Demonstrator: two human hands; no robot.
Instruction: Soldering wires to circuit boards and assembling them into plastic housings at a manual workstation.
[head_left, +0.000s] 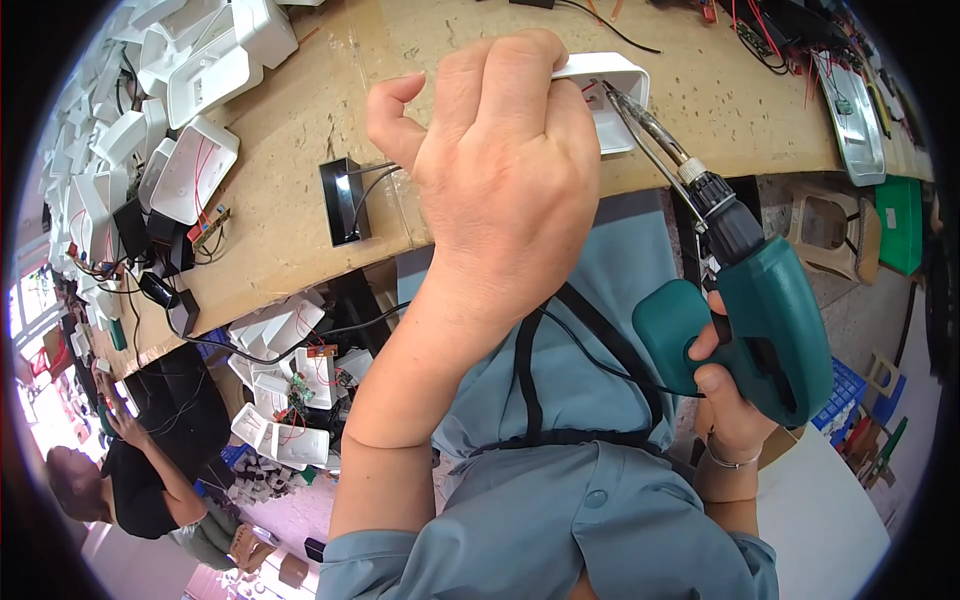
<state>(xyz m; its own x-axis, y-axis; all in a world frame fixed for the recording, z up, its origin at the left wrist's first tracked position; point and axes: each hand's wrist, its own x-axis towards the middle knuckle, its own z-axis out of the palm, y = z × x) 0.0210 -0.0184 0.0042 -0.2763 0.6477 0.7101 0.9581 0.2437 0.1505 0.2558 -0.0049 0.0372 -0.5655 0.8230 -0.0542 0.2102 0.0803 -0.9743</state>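
My right hand point(735, 400) is wrapped round the handle of a green soldering gun point(775, 320), a finger at its trigger. The gun's metal tip points up and left into a white plastic housing point(615, 130) on the bench. My left hand point(510, 170) is closed on the left side of that housing, its fingers curled over the rim and its thumb held apart. A bit of red wire shows inside the housing by the tip; my left hand hides the rest. Beside my left thumb lies a small black open box point(345, 203) with a dark cable.
White housings point(200, 85) pile up at the left of the worn wooden bench point(290, 240), and more fill a container below. A metal tray point(850, 120) and tangled red wires point(760, 40) lie far right. The gun's black cord crosses my lap. Another person point(130, 480) works at lower left.
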